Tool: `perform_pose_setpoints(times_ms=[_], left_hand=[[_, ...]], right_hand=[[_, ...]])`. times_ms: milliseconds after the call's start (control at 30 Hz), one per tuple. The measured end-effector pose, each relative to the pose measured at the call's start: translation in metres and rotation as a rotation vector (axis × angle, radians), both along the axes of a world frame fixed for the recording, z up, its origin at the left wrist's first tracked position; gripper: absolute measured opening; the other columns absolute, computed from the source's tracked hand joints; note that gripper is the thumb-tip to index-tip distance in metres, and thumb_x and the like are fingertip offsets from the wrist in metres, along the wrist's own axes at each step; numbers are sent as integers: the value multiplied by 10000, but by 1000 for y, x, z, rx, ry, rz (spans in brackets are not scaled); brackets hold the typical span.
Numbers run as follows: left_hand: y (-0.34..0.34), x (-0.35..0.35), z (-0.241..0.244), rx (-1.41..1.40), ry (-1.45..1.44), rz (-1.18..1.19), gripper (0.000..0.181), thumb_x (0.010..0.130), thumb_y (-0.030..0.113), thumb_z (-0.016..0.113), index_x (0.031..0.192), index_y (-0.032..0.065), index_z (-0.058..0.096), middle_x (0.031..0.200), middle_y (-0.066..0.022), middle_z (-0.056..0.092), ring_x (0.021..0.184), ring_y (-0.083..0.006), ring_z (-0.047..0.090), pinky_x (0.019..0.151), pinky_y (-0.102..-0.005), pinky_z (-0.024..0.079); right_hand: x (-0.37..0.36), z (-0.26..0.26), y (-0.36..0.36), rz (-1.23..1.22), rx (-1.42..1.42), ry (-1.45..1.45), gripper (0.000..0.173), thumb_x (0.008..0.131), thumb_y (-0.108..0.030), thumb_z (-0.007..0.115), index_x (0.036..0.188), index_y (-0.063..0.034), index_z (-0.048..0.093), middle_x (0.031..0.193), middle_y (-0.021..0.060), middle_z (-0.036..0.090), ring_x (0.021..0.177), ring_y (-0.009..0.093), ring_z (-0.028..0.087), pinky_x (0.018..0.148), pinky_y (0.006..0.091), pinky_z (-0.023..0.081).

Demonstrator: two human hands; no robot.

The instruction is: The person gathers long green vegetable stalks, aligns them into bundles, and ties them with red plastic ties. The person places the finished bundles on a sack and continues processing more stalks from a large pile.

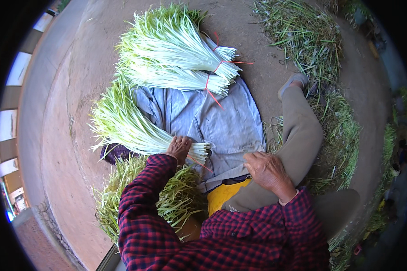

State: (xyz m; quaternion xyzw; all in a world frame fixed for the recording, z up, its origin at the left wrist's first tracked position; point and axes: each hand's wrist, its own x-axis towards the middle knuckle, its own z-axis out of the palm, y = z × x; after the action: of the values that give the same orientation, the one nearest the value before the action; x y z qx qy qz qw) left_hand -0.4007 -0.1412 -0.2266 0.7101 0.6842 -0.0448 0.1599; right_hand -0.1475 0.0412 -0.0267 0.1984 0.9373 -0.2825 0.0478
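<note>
My left hand [180,149] is closed around the pale stem end of a bundle of long-leaved green stalks [139,132], with a red tie close to its fingers. The bundle lies partly on a grey-blue cloth [203,115]. Near my right knee, my right hand [263,166] rests at the cloth's lower right edge, fingers curled; whether they pinch the cloth I cannot tell. Beyond, several bundles of the same stalks [179,57] lie side by side, bound with red ties [208,84], their white ends pointing right.
Loose greens [122,183] lie beside my left forearm. Piles of discarded leaves and grass [305,37] spread along the right, past my outstretched leg [302,118]. Something yellow [224,194] shows under the cloth's near edge. Concrete ground [74,135] extends left.
</note>
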Motion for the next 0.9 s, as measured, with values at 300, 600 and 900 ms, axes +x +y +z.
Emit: perform_pose_setpoints(times_ms=[300, 600, 900], left_hand=[[138, -39, 4, 88, -1235, 921, 424, 705, 174, 646, 1082, -6, 570, 891, -110, 647, 675, -179, 617, 636, -283, 495], [281, -74, -43, 501, -625, 644, 487, 672, 23, 664, 1142, 45, 536, 966, -175, 618, 900, -299, 613, 791, -345, 493], [380, -34, -44, 583, -1057, 2072, 1091, 510, 377, 829, 1203, -149, 171, 1147, -314, 477, 1072, -383, 500, 944, -345, 375]], right_hand=[[-2, -2, 4, -3, -18, 2, 146, 755, -138, 594, 824, -56, 495, 718, 114, 545, 726, 285, 567, 626, 388, 454], [-14, -1, 15, -14, -145, 27, 193, 748, -147, 613, 893, -40, 543, 730, 116, 568, 709, 275, 576, 605, 383, 458], [-26, 5, 28, -3, -264, -29, 169, 770, -137, 587, 894, -35, 535, 723, 117, 581, 679, 272, 577, 588, 382, 459]])
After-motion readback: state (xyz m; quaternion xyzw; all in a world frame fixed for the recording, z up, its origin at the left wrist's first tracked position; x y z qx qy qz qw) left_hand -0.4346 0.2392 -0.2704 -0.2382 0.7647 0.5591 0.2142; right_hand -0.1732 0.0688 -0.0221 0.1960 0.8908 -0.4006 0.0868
